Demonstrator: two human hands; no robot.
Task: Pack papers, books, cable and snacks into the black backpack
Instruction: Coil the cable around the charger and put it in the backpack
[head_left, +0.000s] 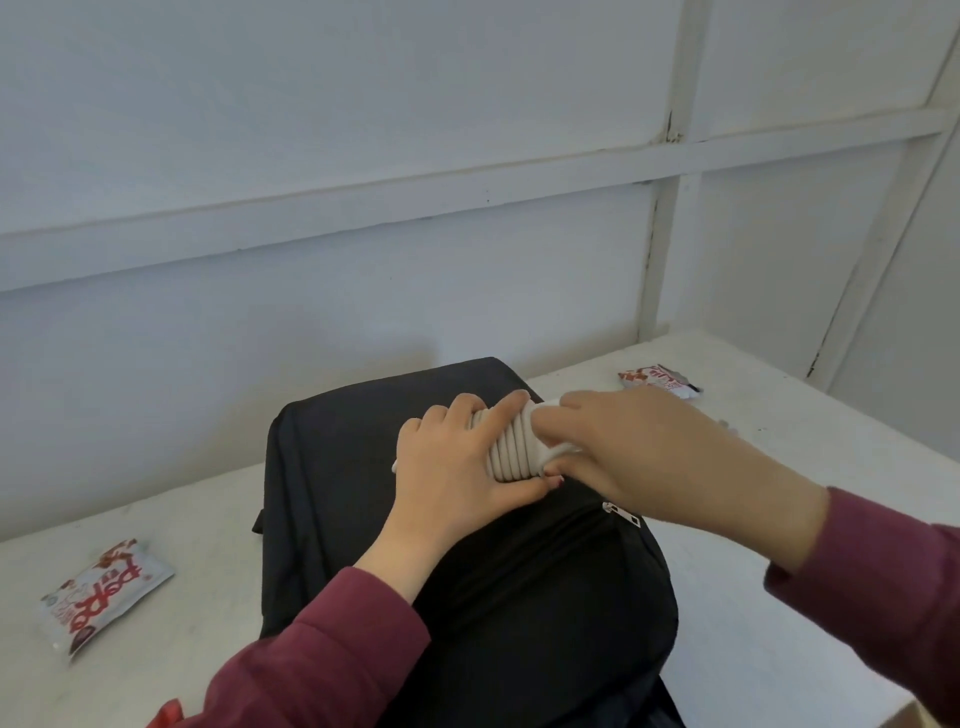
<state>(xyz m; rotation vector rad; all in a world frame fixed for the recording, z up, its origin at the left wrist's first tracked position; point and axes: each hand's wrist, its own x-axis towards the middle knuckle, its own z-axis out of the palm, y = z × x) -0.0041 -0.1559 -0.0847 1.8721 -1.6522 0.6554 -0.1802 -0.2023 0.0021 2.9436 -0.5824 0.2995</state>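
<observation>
The left hand (457, 467) and right hand (649, 457) curl their fingers (506, 410) round the white cable (511, 447) over the black backpack (363, 467) lying mid-worktop (779, 519), so the cable is not packed yet, and a snack pack (104, 592) by the left edge and a second snack pack (660, 382) by the far edge wait too.

- A white, flat-topped table (182, 509) stands against a pale panelled wall.
- A black fabric backpack (337, 493) lies flat in the table's middle, reaching from the near edge almost to the wall.
- A white foil snack packet with red print (104, 592) lies left of the backpack, well apart from it.
- A second red-and-white snack packet (660, 382) lies on the far right, near the wall.
</observation>
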